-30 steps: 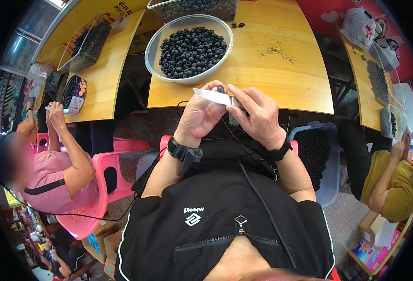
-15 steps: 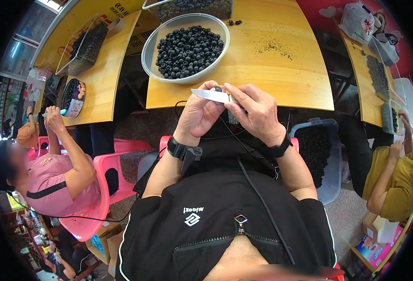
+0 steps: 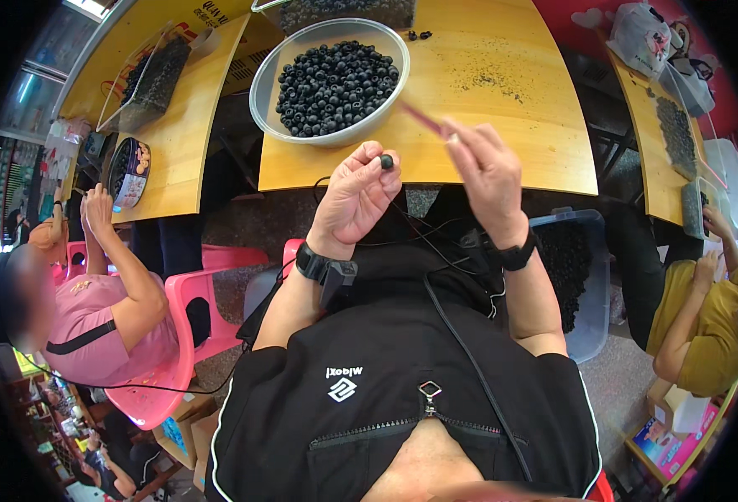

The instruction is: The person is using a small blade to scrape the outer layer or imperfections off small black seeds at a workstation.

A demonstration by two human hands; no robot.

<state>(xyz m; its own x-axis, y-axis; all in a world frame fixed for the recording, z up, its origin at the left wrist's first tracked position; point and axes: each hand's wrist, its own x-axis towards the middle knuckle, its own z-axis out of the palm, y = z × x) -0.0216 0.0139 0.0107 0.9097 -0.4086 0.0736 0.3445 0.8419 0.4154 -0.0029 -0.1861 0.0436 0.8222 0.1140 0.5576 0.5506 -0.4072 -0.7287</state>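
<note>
My left hand (image 3: pixel 354 197) is raised in front of the table edge, its thumb and fingers pinching a small round black fruit or nut (image 3: pixel 386 161). Apart from it on the right, my right hand (image 3: pixel 487 171) grips a slim knife (image 3: pixel 423 117). Motion blurs the knife, which shows as a reddish streak pointing up and left toward the bowl. Just beyond my left hand, a clear plastic bowl (image 3: pixel 260 119) stands on the wooden table (image 3: pixel 503 142), heaped with the same black round pieces (image 3: pixel 335 88).
A clear bin (image 3: pixel 348 15) of dark pieces is behind the bowl. Dark crumbs (image 3: pixel 490 79) speckle the table. On the floor right of me stands a tub (image 3: pixel 590 293) of dark bits. Co-workers in pink (image 3: pixel 105 309) and mustard (image 3: pixel 703 322) shirts sit at both sides.
My hands have drawn apart. The right one has swung the knife off the black piece, up and to the right. My left hand keeps its pinch on the piece, which now shows plainly.
</note>
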